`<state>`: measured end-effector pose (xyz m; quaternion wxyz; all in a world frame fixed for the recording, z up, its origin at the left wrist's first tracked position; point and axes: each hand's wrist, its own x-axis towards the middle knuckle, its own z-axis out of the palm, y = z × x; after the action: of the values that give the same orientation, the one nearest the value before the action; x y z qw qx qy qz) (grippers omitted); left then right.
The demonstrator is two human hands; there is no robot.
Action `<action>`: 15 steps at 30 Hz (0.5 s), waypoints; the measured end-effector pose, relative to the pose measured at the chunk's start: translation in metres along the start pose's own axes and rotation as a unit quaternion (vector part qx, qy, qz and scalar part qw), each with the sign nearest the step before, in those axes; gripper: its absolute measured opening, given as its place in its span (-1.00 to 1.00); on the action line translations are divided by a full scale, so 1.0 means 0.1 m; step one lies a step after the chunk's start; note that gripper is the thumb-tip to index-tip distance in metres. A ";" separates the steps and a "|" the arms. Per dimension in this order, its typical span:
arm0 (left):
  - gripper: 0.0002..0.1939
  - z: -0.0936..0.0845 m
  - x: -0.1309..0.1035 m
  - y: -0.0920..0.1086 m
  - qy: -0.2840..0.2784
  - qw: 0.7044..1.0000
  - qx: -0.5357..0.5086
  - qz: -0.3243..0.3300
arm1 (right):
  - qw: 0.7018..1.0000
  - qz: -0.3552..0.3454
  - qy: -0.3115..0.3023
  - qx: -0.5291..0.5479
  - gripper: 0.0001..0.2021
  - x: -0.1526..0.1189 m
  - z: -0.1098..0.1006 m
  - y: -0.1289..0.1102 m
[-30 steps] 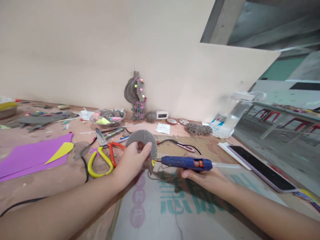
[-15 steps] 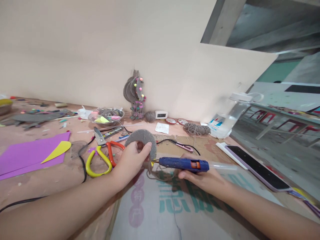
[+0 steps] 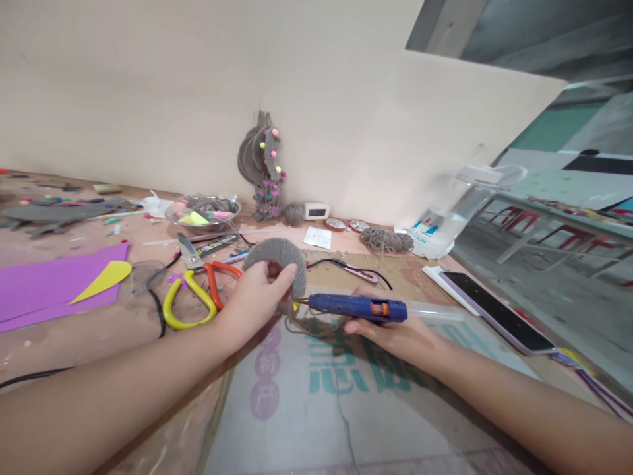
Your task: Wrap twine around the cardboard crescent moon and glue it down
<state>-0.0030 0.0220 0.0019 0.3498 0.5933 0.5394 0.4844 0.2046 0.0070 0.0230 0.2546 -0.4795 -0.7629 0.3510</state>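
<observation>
Pinched in my left hand (image 3: 260,297) is a grey yarn-wrapped crescent (image 3: 281,254), its curve standing up above my fingers. My right hand (image 3: 386,330) is wrapped round a blue glue gun (image 3: 359,307) that points left. A clear glue stick (image 3: 438,312) juts from its back end. The gun's metal nozzle is at the lower right end of the crescent; whether they touch I cannot tell. Loose grey yarn (image 3: 306,330) droops below the nozzle over a printed cardboard sheet (image 3: 297,435). Scissors (image 3: 195,300) with yellow and red handles lie beside my left hand.
Purple sheets (image 3: 44,284) with a yellow cutout lie left. Behind are a utility knife (image 3: 217,245), a metal bowl (image 3: 202,224), a hanging ornament (image 3: 262,165), a small clock (image 3: 316,211) and a yarn skein (image 3: 386,240). A water bottle (image 3: 445,218) and phone (image 3: 494,310) stand and lie right.
The whole view has shifted, so things sit slightly higher and further left. Both hands keep their holds, and the nozzle stays by the crescent's lower end.
</observation>
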 end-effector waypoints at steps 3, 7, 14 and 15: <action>-0.70 -0.01 0.00 0.02 -0.002 1.000 -0.003 -0.006 | 1.000 0.000 -0.011 0.019 -0.67 0.00 0.00 0.01; -0.70 -0.01 0.00 0.02 -0.007 1.000 -0.003 -0.006 | 0.999 0.011 -0.010 0.034 -0.68 0.00 0.00 0.02; -0.71 0.00 -0.01 0.02 -0.008 1.000 -0.001 -0.008 | 0.999 0.002 -0.014 0.046 -0.70 0.00 0.01 0.04; -0.71 0.00 -0.01 0.02 -0.009 1.000 -0.004 -0.009 | 0.999 0.005 -0.014 0.046 -0.71 0.00 0.00 0.04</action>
<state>-0.0023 0.0207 0.0038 0.3607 0.5916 0.5397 0.4782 0.2064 0.0084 0.0194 0.2637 -0.4659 -0.7474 0.3934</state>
